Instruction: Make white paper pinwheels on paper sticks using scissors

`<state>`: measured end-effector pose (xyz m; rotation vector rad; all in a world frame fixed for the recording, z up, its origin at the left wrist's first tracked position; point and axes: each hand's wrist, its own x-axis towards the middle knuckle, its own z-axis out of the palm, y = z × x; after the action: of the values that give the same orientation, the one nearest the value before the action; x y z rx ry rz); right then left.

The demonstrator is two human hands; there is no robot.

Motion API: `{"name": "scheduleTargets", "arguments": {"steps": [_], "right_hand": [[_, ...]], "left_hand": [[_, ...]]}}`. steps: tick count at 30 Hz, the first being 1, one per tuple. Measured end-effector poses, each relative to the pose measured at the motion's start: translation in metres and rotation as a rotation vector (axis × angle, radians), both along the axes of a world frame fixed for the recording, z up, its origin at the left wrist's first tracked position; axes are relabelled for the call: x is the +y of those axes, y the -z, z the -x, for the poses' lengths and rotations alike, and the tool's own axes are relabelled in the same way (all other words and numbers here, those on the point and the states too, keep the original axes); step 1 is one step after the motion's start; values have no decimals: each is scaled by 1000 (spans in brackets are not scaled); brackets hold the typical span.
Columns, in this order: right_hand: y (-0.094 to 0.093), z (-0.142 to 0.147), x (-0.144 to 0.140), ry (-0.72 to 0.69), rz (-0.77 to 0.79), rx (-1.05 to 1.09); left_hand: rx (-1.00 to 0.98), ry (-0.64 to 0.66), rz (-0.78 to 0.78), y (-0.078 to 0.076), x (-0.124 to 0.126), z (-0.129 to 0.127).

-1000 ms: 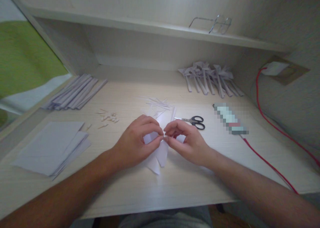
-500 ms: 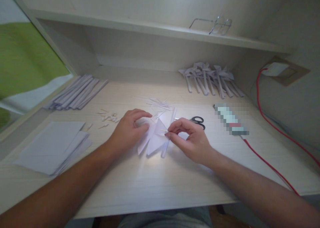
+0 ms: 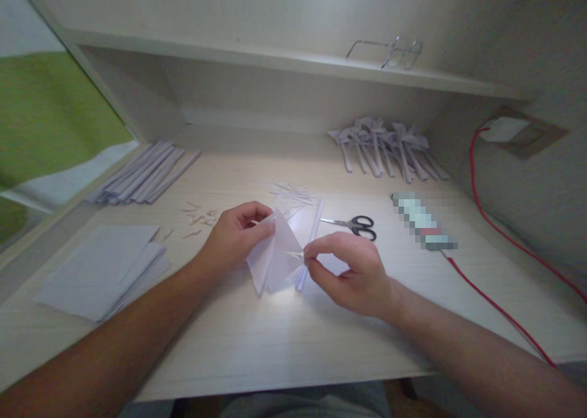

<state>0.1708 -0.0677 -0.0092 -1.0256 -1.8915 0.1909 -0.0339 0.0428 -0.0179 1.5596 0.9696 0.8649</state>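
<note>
Hands [image 3: 242, 230] [image 3: 351, 270] hold folded paper [image 3: 280, 265] and stick [image 3: 293, 255] (desk's front edge [image 3: 284, 386] well apart).

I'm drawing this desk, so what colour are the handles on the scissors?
The scissors' handles are black, clearest in the head view.

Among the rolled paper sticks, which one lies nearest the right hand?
The lone stick beside the scissors, partly hidden by the right hand; the others lie in the left pile or carry paper pinwheels.

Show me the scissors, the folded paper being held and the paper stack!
scissors [image 3: 352, 223]: head view, near the pivot
folded paper [image 3: 280, 258]: head view, around its middle
paper stack [image 3: 98, 268]: head view, its top sheet
</note>
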Motion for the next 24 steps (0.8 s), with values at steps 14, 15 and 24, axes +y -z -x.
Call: {"name": "scheduleTargets", "arguments": {"steps": [14, 15, 24], "right_hand": [[6, 2, 1, 39, 212, 181], [6, 2, 1, 26, 216, 169], [3, 5, 3, 85, 422, 342]], "left_hand": [[-52, 1, -47, -2, -12, -4], [-43, -8, -61, -2, -13, -4], [61, -36, -184, -5, -15, -4]]}}
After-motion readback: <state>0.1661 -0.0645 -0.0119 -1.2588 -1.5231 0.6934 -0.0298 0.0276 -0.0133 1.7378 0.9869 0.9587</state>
